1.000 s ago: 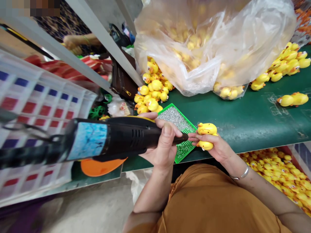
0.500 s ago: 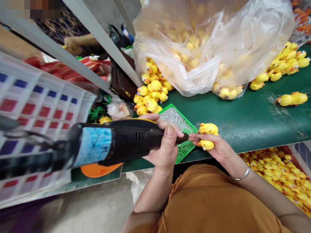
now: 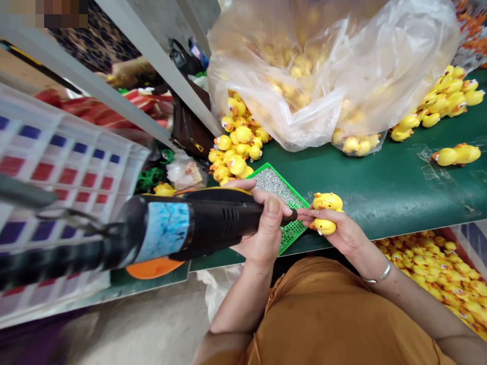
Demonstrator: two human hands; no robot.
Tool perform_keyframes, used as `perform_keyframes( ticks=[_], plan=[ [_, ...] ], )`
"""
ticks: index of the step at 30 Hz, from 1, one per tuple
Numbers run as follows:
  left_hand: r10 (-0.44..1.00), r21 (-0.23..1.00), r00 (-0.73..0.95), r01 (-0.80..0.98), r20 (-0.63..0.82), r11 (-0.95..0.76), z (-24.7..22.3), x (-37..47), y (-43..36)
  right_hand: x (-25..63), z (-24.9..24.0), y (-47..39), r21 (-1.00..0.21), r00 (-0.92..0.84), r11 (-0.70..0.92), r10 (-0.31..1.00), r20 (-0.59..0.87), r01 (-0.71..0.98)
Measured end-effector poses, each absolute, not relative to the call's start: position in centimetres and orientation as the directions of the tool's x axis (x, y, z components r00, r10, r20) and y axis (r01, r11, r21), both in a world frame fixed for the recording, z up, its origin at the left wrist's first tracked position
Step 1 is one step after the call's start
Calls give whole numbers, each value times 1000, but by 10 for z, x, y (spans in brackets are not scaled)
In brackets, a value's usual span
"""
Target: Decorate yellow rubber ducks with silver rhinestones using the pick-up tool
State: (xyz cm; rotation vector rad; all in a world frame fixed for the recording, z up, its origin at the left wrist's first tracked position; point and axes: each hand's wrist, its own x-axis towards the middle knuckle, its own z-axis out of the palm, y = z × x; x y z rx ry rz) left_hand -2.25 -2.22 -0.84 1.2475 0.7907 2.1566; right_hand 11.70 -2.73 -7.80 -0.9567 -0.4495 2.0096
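Observation:
A black power screwdriver (image 3: pixel 213 218) with a blue label lies across the view, and my left hand (image 3: pixel 268 223) is closed round its front part. Its tip points at the outstretched fingertips of my right hand (image 3: pixel 348 233), which hold a thin metal piece too small to make out. Yellow duck toy (image 3: pixel 327 202) is held in the same hand, with two rounded yellow lumps showing; whether these are one duck or two, I cannot tell. Beneath the screwdriver tip is a green perforated tray (image 3: pixel 289 238) with many small silvery screws (image 3: pixel 272 181).
Clear plastic bags (image 3: pixel 304 116) of ducks stand behind, beside loose ducks (image 3: pixel 238 147) on the green table (image 3: pixel 365 192). A crate of ducks (image 3: pixel 445 274) is at lower right, a white lattice basket (image 3: pixel 125 144) at left. Another person's hand (image 3: pixel 131 71) shows beyond the metal posts.
The screwdriver's rear end has swung slightly right and down, and its tip has moved a little right, closer to my right fingertips. The other person's hand has shifted.

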Motion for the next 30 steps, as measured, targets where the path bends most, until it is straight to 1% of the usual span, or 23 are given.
perform_keyframes(
  ticks=[6, 11, 17, 24, 28, 30],
  plan=[
    [704, 725, -418, -141, 574, -675, -8, -23, -25, 118, -74, -29, -609, -347, -569, 822, -452, -553],
    [696, 709, -384, -135, 606, -692, -9, -23, -26, 117, -66, -31, -589, -356, -562, 826, -437, -581],
    [652, 665, -422, -141, 629, -733, 10, -24, -37, 121, -73, -27, -573, -290, -553, 823, -489, -604],
    [737, 745, -291, -106, 610, -658, 27, -25, -62, 121, -79, -24, -602, -303, -563, 822, -483, -566],
    [813, 816, -248, -119, 527, -566, 24, -20, -67, 122, -80, -22, -639, -293, -535, 842, -453, -553],
    [819, 823, -252, -118, 516, -555, 21, -18, -65, 122, -79, -22, -645, -288, -529, 846, -448, -551]
  ],
)
